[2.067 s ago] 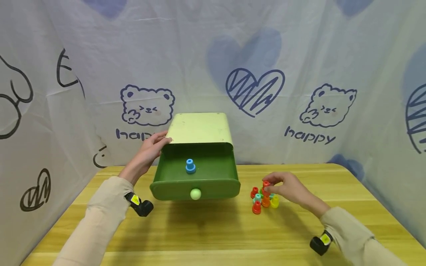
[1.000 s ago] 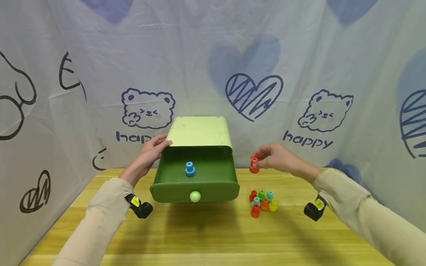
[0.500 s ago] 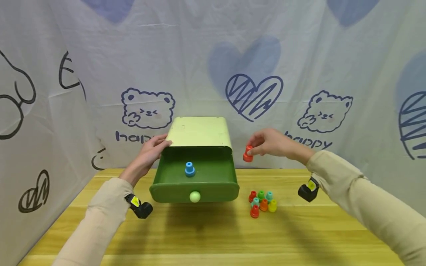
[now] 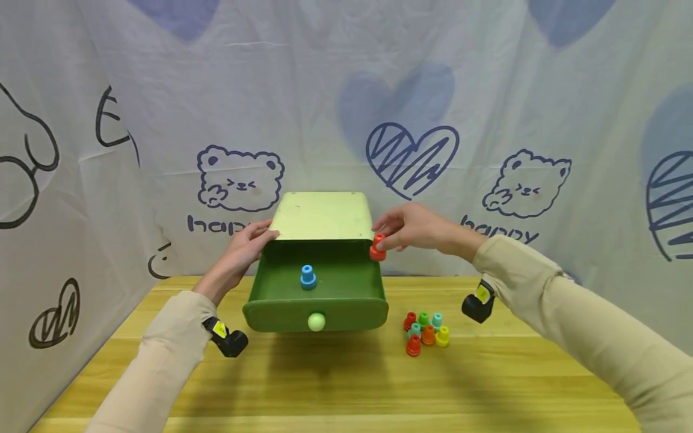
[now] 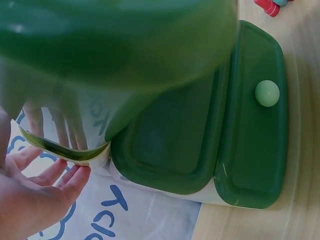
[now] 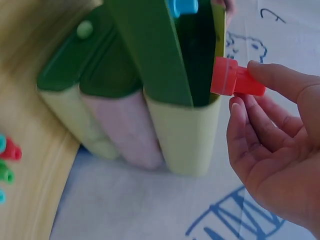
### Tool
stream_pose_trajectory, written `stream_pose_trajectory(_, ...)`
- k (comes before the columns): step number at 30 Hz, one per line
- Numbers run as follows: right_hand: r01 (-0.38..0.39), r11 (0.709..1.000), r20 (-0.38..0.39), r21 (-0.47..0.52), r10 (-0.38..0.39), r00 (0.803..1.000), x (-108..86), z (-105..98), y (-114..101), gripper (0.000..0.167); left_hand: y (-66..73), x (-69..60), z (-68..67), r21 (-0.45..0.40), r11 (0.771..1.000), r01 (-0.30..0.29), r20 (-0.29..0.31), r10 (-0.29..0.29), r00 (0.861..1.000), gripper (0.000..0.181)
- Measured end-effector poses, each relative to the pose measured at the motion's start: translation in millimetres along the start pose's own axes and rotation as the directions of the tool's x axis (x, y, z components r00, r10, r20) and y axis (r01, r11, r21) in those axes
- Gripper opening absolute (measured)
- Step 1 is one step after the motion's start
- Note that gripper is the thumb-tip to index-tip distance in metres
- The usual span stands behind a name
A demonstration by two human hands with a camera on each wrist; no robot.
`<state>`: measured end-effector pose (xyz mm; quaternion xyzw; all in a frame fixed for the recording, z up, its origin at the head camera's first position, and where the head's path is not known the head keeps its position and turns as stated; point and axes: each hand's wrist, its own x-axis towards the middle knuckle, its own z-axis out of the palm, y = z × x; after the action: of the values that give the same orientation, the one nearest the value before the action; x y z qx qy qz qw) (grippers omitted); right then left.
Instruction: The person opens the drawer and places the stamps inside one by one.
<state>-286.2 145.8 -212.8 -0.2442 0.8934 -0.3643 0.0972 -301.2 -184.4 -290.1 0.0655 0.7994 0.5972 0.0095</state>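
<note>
A pale green box (image 4: 323,215) has its dark green top drawer (image 4: 316,315) pulled out, with one blue peg (image 4: 308,278) standing inside. My left hand (image 4: 238,255) rests on the box's left side, fingers extended along its edge in the left wrist view. At the drawer's right rim, my right hand (image 4: 414,228) pinches a red peg (image 4: 378,248) between thumb and fingers. The right wrist view shows this red peg (image 6: 237,77) beside the opening of the top drawer.
Several coloured pegs, among them a yellow one (image 4: 442,337) and an orange one (image 4: 428,335), stand on the wooden table (image 4: 487,373) right of the box. Two lower drawers, one with a pale round knob (image 5: 267,93), are closed. A printed cloth (image 4: 325,90) hangs behind.
My right hand has lifted the red peg from the group and carried it up and left to the drawer's right edge. My left hand has stayed on the box.
</note>
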Motion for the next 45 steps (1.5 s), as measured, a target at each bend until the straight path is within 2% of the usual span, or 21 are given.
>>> stream_pose_trajectory(10,0.009,1.000,0.118,-0.027,-0.005,0.993,16.0,25.7,-19.5,0.030,0.4,0.6,-1.5,-0.003,1.000,-0.004,-0.006,0.004,1.000,0.065)
stream_pose_trajectory(19,0.099,0.987,0.223,-0.124,-0.069,0.972,20.5,42.4,-20.4,0.025,-1.2,1.2,-0.4,0.012,1.000,0.006,0.001,-0.006,1.000,0.065)
stream_pose_trajectory(27,0.083,0.992,0.232,-0.099,-0.058,0.971,29.6,56.3,-21.2,0.025,-0.6,1.0,-2.9,0.004,1.000,0.009,-0.007,-0.009,1.000,0.065)
stream_pose_trajectory(34,0.014,0.998,0.235,-0.059,0.000,0.972,40.4,64.8,-18.9,0.025,-1.5,2.3,0.6,-0.008,1.000,0.017,-0.002,-0.017,1.000,0.064)
stream_pose_trajectory(45,0.020,1.000,0.226,0.007,-0.021,0.974,58.2,75.5,-20.7,0.025,-1.3,1.3,-3.0,-0.001,1.000,0.012,-0.006,-0.012,1.000,0.063)
